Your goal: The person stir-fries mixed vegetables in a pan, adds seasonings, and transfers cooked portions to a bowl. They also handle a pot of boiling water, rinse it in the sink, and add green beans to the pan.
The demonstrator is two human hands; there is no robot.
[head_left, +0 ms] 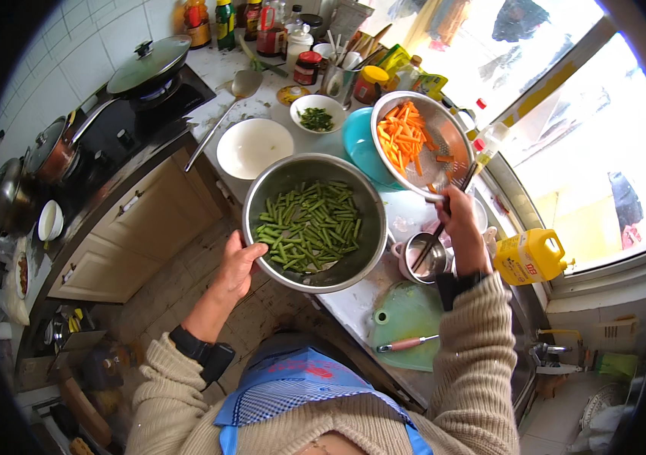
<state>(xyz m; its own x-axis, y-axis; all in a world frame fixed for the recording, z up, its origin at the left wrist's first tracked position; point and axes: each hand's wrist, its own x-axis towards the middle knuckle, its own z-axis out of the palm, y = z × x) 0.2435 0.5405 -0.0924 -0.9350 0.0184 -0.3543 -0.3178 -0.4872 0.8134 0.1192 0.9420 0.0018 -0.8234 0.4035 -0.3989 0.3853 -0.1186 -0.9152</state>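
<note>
My left hand [238,264] grips the near-left rim of a wide steel basin [373,250], thumb over the edge. Cut green beans [312,224] cover its bottom. My right hand [461,220] is closed at the near rim of a steel strainer bowl [448,135], which tilts and holds orange carrot sticks [404,136]. Part of a turquoise basin [359,144] shows beneath that bowl. Dark chopsticks [431,246] run from a small pot [406,265] up past my right hand; whether my fingers also hold them I cannot tell.
A white bowl [255,148], chopped greens in a small bowl [315,119] and a spatula [246,85] lie beyond the basin. Nearer are a green cutting board [418,309], a peeler-like tool [408,343] and a yellow jug [529,256]. A lidded pan [148,64] sits on the stove.
</note>
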